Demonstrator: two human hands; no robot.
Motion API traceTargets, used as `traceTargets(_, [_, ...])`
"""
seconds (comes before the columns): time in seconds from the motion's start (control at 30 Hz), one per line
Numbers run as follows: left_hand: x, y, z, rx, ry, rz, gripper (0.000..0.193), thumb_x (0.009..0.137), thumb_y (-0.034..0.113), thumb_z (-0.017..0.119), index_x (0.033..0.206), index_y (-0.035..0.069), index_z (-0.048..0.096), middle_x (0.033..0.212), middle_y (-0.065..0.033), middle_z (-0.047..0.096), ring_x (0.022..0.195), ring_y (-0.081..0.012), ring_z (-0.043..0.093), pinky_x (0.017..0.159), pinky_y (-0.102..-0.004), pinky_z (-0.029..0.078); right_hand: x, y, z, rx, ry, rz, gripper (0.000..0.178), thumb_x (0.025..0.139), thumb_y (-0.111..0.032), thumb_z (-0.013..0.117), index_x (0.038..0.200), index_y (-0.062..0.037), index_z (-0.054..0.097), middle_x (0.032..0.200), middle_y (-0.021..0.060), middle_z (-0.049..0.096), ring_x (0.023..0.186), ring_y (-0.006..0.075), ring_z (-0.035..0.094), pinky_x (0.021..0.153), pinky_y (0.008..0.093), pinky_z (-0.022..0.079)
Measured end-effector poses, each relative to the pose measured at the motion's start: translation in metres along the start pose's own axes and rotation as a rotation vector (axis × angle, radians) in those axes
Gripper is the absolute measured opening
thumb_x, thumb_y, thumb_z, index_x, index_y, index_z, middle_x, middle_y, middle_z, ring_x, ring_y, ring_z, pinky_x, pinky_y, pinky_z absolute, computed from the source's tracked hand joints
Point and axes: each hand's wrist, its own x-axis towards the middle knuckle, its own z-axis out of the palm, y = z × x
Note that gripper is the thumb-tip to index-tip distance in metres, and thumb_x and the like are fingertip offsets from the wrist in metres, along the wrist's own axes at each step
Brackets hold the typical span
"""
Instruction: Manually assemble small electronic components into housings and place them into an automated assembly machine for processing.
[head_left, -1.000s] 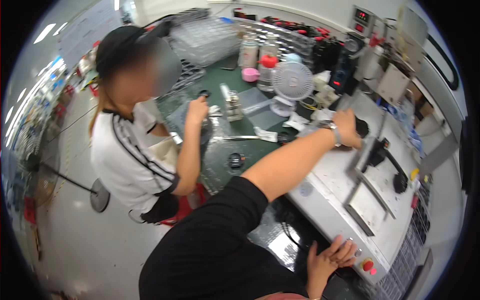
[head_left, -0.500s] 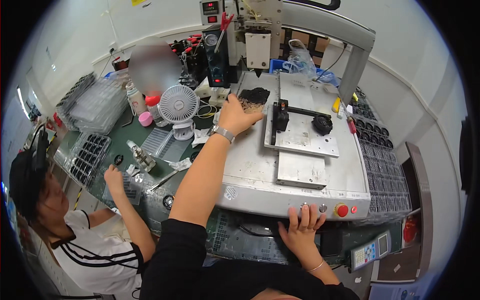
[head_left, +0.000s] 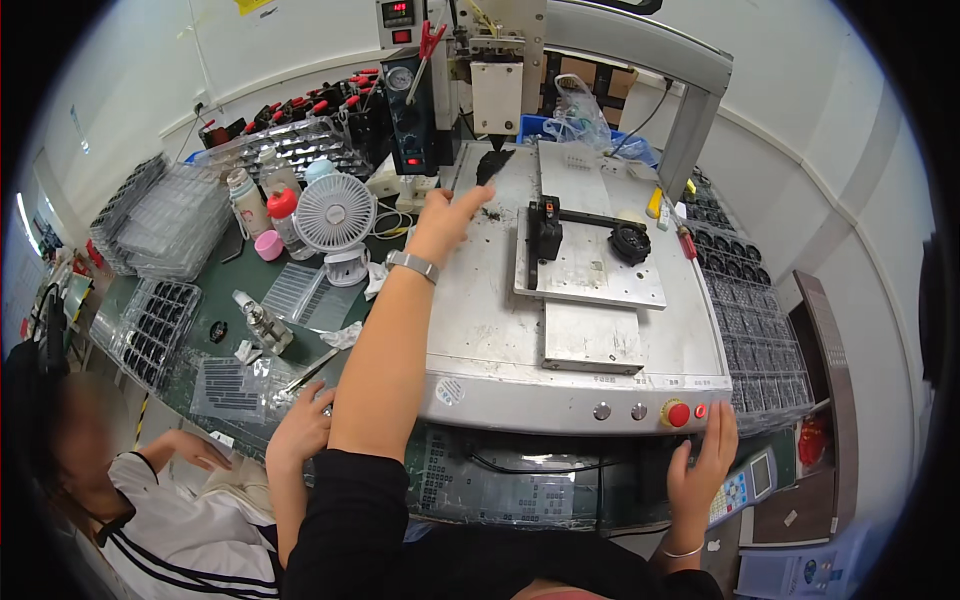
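Observation:
My left hand [head_left: 447,225] reaches over the metal bed of a benchtop machine. Its fingers grip a blackened, crumbly-looking pad [head_left: 493,166], now seen nearly edge-on just below the machine's pointed tip [head_left: 500,143]. Dark crumbs lie on the bed near my fingers. My right hand [head_left: 703,462] is open, fingers stretched upward at the right end of the front panel, beside the small red button [head_left: 700,411]. Left of that button is a red emergency stop knob [head_left: 678,413]. On the silver fixture plate [head_left: 590,275] sit a black clamp block [head_left: 545,230] and a round black part [head_left: 630,242].
At left, a co-worker's hand [head_left: 300,430] rests near tweezers on the green bench. A white fan [head_left: 336,213], bottles and a glass dispenser bottle [head_left: 265,325] stand there. Trays of black parts [head_left: 160,325] lie on both sides. A handheld keypad [head_left: 745,485] is at lower right.
My right hand has moved right along the panel, away from the silver buttons. The pad in my left hand has shifted back and turned edge-on. The co-worker's hand has come nearer my left arm.

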Motion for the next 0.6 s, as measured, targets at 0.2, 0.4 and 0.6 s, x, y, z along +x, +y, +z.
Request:
traceTargets(0.2, [0.002,-0.005,-0.004,0.127,0.06,0.075,0.085,0.065,0.05,0.073,0.117,-0.01,0.043,0.105,-0.023,0.056,0.094,-0.0288,0.059,0.077,-0.0346,0.049,-0.003,0.008,-0.009,-0.124,-0.245,0.039,0.068,0.07,-0.001,0.062,0.135,0.0016,0.042,0.141,0.0226,0.038,0.131,0.039,0.036,0.108,0.0461,0.027])
traceTargets(0.4, [-0.024,0.0,0.008,1.087,0.074,0.273,0.086,0.065,0.054,0.071,0.119,-0.008,0.045,0.112,-0.0325,0.054,0.101,-0.0441,0.058,0.087,-0.0432,0.049,0.035,0.006,-0.047,-0.214,-0.364,-0.019,0.061,0.068,-0.012,0.071,0.127,-0.0092,0.055,0.131,0.0195,0.05,0.117,0.037,0.049,0.096,0.044,0.039])
traceTargets(0.6, [-0.037,-0.001,0.019,1.308,0.08,0.298,0.069,0.072,0.051,0.068,0.111,-0.004,0.052,0.106,-0.027,0.058,0.097,-0.0391,0.06,0.079,-0.0447,0.05,0.162,-0.01,-0.025,0.078,-0.287,-0.375,0.032,0.069,-0.019,0.075,0.094,-0.0035,0.064,0.097,0.0148,0.063,0.095,0.0334,0.058,0.088,0.0414,0.044])
